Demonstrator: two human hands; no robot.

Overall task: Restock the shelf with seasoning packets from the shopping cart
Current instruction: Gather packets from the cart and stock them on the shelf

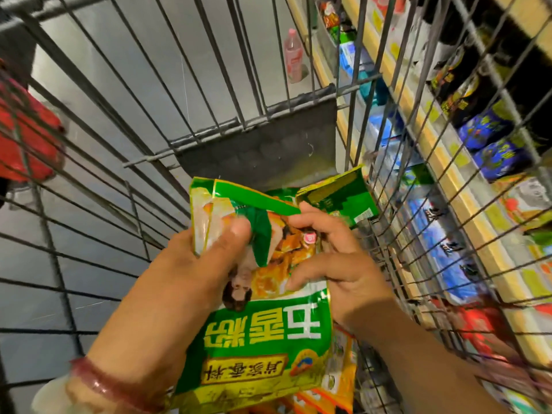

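Inside the wire shopping cart (209,94), my left hand (191,264) grips a stack of green seasoning packets (263,339) with yellow lettering, thumb pressed on the top edge. My right hand (337,264) pinches the same stack from the right, fingers on the topmost packet's picture. Another green packet (337,195) sticks out behind my right fingers. More orange and yellow packets (340,380) lie under the stack. The shelf (448,180) runs along the right, seen through the cart's wires.
The shelf holds blue, black and red packaged goods (490,138) behind yellow price rails. A pink bottle (294,55) stands on the grey floor beyond the cart. A red bag (27,135) hangs outside the cart's left wall.
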